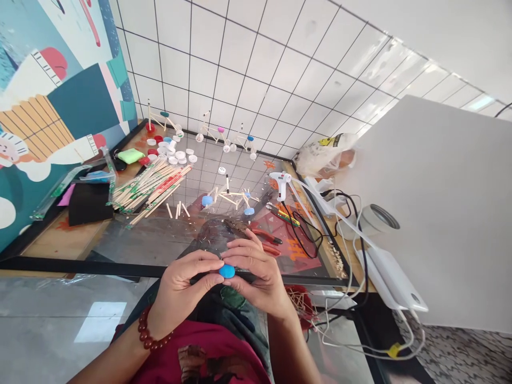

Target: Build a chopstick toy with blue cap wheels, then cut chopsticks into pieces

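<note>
"Red shirt (230, 346) sits below the grip, cut off by the view's edge. And the grip?"
"Left hand (182, 282) and right hand (259, 271) pinch a blue lump (226, 272) between their fingertips (216, 279)."
"Anything hidden?"
"Fingertips cover the lump's sides; just beyond the right hand, pliers (264, 234) are partly blocked."

The person's left hand (184, 280) and right hand (262, 272) are facing each other low in front of the body, fingertips nearly meeting, while the left forearm (112, 352) and right forearm (294, 349) are slanting inward behind them. The left is holding a close pinch, thumb (208, 282) and index finger (207, 264) both pointing inward. Opposite, I'm seeing the right one angling in at the wrist (285, 313), its thumb bracing from below while its longer fingers (248, 253) are fanning out above, one sitting higher than the rest.
</note>
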A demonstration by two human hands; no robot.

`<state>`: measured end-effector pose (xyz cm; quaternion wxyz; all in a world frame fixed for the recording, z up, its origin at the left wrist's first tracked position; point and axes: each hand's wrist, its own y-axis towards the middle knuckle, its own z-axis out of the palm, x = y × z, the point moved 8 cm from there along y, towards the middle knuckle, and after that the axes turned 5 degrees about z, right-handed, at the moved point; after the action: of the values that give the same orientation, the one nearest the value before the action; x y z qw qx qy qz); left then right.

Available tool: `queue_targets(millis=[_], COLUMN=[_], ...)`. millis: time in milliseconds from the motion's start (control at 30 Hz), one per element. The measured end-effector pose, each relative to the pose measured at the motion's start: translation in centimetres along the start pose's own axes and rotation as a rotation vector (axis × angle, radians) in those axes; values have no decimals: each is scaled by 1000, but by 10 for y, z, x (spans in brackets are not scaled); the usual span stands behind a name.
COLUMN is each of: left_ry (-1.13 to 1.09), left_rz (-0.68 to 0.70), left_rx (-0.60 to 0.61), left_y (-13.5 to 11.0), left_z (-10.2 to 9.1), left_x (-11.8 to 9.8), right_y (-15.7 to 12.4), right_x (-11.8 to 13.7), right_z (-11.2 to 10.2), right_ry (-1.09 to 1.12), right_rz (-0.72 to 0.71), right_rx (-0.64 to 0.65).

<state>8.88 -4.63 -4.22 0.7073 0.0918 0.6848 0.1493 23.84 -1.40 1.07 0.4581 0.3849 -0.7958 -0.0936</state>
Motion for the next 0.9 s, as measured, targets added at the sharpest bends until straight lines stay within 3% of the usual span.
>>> queue_targets(millis=[367,700,900], left_ry=[-73,-403,-272], left_rz=[20,-205,3], left_rx=[-7,18,-19], left_y=[6,14,11], left_z=[-4,8,-3], left_x=[-2,20,12], right_y=[2,1,1], right_x=[2,3,0], right_z=[-2,3,-1], right_ry=[4,30,53], right_rz=[-28,-36,-26], right_rx=[-39,28,-53])
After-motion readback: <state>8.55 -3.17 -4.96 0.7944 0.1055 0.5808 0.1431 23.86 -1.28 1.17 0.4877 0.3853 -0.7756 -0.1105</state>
